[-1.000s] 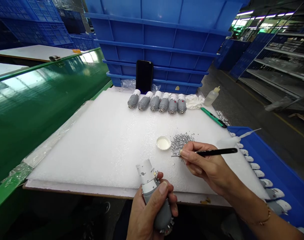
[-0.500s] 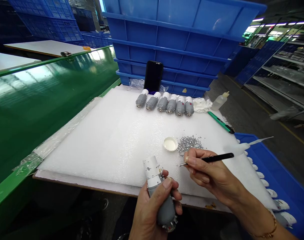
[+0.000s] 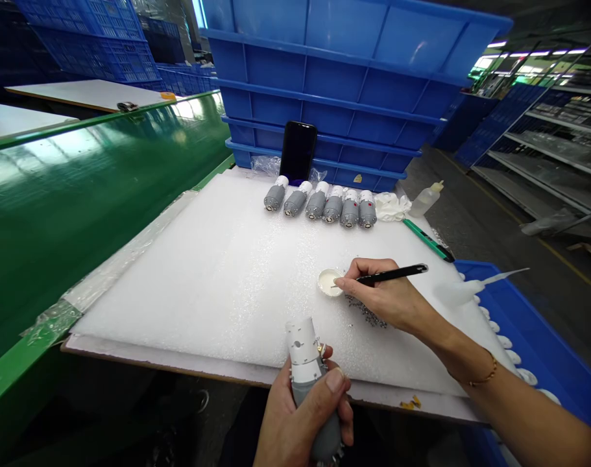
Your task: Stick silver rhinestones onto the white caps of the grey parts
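Observation:
Wrapped in my left hand [image 3: 302, 412] is a grey and white model spacecraft [image 3: 305, 353], its white end up, held in front of the foam sheet's near edge. My right hand [image 3: 380, 292] pinches black-handled tweezers [image 3: 392, 274], whose tip reaches into a small round white dish [image 3: 326, 283] with pale contents. Small silvery pieces [image 3: 368, 312] lie in a heap, partly hidden under my right hand. Several similar grey and white models [image 3: 316, 201] stand in a row at the back of the white foam sheet [image 3: 202, 272].
Behind the row, a black phone [image 3: 298, 152] leans on stacked blue crates [image 3: 334, 97]. At right are crumpled white tissue [image 3: 391, 206], a squeeze bottle [image 3: 425, 198], a green-and-black knife [image 3: 429, 240] and a nozzle bottle [image 3: 458, 292]. A blue bin [image 3: 538, 337] of white-ended pieces sits beside the table.
My right hand has moved left and away from me, bringing the tweezers' tip from beside the silvery pieces into the dish. My left hand has lowered slightly with the model.

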### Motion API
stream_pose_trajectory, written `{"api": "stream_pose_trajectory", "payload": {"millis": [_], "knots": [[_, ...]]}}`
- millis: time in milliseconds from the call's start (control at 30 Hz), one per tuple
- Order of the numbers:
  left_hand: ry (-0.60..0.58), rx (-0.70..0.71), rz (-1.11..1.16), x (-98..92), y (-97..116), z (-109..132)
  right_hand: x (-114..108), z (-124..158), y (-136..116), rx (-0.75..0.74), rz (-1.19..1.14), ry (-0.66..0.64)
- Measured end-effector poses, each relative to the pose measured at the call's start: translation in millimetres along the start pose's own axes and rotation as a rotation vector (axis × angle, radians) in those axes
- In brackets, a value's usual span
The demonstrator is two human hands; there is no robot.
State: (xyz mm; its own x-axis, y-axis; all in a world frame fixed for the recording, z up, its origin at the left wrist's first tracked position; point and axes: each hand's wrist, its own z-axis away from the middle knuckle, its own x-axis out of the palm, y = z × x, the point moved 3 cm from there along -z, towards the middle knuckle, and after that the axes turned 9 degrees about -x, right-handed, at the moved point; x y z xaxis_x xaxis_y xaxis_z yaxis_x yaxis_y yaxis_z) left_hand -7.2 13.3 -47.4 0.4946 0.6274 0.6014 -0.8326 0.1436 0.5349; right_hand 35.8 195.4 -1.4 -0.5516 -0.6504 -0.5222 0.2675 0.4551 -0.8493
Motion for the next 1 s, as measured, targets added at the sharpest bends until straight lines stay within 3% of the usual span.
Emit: {"api": "stream_pose_trajectory", "payload": {"millis": [467, 633, 767, 1000], "knots": [[-0.087, -0.013, -0.042, -2.9, 0.1, 0.8, -1.2, 0.0, -5.9, -0.009, 0.030, -0.009], [-0.247, -0.077, 0.087, 3.4, -1.4, 6.9, -9.2, 10.5, -6.7, -0.032, -0.270, 0.045], [-0.350, -0.195, 0.172, 6.7, -8.3, 11.0, -14.3, 21.9, -7.3, -0.072, -0.175, 0.139], [-0.281, -0.213, 0.276, 11.3, -7.2, 13.0, -8.6, 69.7, -20.8, 0.037, -0.596, 0.102]]}}
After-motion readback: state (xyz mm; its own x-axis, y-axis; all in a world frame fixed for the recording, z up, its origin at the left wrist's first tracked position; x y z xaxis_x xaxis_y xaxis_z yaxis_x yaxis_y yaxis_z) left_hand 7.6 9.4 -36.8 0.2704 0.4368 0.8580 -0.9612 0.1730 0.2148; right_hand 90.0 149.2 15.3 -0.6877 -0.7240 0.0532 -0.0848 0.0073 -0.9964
